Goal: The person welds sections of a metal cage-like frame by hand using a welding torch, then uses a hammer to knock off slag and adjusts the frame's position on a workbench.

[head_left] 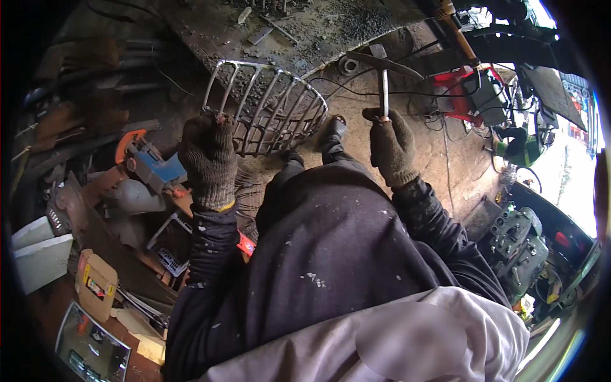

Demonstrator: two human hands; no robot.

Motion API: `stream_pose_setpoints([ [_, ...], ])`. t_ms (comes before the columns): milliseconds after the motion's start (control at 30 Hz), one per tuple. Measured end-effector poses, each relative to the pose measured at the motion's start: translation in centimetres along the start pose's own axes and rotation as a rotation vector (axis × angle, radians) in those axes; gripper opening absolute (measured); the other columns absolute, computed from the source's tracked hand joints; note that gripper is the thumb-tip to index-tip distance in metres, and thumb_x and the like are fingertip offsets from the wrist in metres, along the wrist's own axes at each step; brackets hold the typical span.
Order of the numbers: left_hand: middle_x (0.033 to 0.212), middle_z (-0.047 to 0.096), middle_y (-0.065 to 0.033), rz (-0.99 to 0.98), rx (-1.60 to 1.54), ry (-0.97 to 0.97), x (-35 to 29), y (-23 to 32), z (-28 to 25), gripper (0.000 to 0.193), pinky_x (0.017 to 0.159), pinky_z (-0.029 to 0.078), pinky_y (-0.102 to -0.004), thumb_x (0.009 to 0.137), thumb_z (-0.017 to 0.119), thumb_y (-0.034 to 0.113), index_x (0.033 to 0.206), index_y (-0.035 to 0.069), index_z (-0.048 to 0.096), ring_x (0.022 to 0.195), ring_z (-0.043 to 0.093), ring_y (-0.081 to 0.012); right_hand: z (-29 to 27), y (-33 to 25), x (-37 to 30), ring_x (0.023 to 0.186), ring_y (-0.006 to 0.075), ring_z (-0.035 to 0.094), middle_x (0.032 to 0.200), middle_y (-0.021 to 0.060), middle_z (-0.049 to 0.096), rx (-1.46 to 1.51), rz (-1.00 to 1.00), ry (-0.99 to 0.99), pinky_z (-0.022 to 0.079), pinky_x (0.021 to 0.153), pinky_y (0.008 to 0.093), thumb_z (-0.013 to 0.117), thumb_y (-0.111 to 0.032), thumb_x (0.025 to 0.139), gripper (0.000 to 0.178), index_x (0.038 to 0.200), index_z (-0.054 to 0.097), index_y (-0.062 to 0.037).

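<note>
My left hand [209, 156], in a knitted work glove, is closed on the near left end of a curved metal grate [254, 66]. The grate is basket-shaped, with several bent bars joined to a rim. It is tilted against the edge of a dark, debris-covered workbench [305, 38]. To the right, my right hand [393, 149], gloved too, is wrapped around the lower handle of a chipping hammer [384, 92]. Its long, pointed head is uppermost, apart from the grate. My glove hides the lower end of the handle.
A blue and orange machine [156, 167] stands left of my left forearm, among scrap metal. Cables cross the floor [428, 159] near a red plastic stool [453, 95]. A grey-green machine with knobs [519, 242] is at right. A framed mirror [92, 344] and cardboard box [95, 309] lie lower left.
</note>
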State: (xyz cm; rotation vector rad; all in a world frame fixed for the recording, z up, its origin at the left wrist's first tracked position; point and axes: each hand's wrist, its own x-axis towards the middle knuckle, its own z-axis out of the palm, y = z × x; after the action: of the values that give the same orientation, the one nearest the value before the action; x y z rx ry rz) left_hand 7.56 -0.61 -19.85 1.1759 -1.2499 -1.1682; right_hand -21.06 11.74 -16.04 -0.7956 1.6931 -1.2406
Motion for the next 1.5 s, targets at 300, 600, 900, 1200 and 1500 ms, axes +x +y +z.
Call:
stream_pose_setpoints([
  [300, 0.086, 0.063, -0.005, -0.449, -0.922, 0.219, 0.7, 0.0, 0.3, 0.014, 0.068, 0.051, -0.027, 0.088, 0.069, 0.01, 0.091, 0.002, 0.059, 0.079, 0.061, -0.0145, -0.4, -0.7, -0.8, 0.075, 0.0086, 0.057, 0.087, 0.0037, 0.063, -0.165, 0.095, -0.055, 0.047, 0.068, 0.0244, 0.047, -0.026, 0.102, 0.034, 0.116, 0.062, 0.0005],
  [600, 0.088, 0.067, -0.0075, -0.067, 0.368, 0.052, 0.1, -1.3, 1.9, 0.019, 0.072, 0.049, -0.0287, 0.09, 0.069, 0.016, 0.096, -0.001, 0.063, 0.082, 0.063, -0.0163, -0.1, -0.8, -1.1, 0.07, 0.0078, 0.054, 0.077, 0.0013, 0.058, -0.053, 0.172, -0.138, 0.046, 0.065, 0.0233, 0.047, -0.025, 0.102, 0.033, 0.117, 0.061, 0.0013],
  [900, 0.075, 0.059, -0.0097, 0.039, 0.488, 0.094, -0.2, -2.2, 2.6, 0.025, 0.062, 0.044, -0.0321, 0.092, 0.064, 0.023, 0.088, -0.001, 0.056, 0.07, 0.057, -0.0191, -0.2, 1.1, -0.2, 0.069, 0.0187, 0.056, 0.074, 0.0079, 0.056, -0.248, -0.149, -0.183, 0.045, 0.065, 0.0313, 0.052, -0.02, 0.097, 0.027, 0.111, 0.064, 0.0003],
  [1200, 0.08, 0.062, -0.0124, -0.005, 0.583, 0.055, 0.0, -1.8, 2.5, 0.023, 0.066, 0.045, -0.0351, 0.093, 0.062, 0.021, 0.09, -0.001, 0.057, 0.073, 0.059, -0.0243, 0.0, -0.6, 0.5, 0.069, 0.0307, 0.062, 0.075, 0.0153, 0.061, -0.337, -0.246, -0.245, 0.048, 0.063, 0.0379, 0.054, -0.02, 0.095, 0.027, 0.113, 0.063, -0.0019],
  [1500, 0.081, 0.062, -0.0159, -0.087, 0.621, 0.041, 0.3, -0.5, 3.0, 0.027, 0.067, 0.045, -0.0373, 0.094, 0.061, 0.025, 0.092, -0.002, 0.059, 0.075, 0.06, -0.0268, 1.3, -1.0, 1.3, 0.064, 0.0298, 0.063, 0.072, 0.0138, 0.062, -0.522, -0.323, -0.174, 0.049, 0.059, 0.0391, 0.059, -0.021, 0.093, 0.024, 0.11, 0.062, -0.0044],
])
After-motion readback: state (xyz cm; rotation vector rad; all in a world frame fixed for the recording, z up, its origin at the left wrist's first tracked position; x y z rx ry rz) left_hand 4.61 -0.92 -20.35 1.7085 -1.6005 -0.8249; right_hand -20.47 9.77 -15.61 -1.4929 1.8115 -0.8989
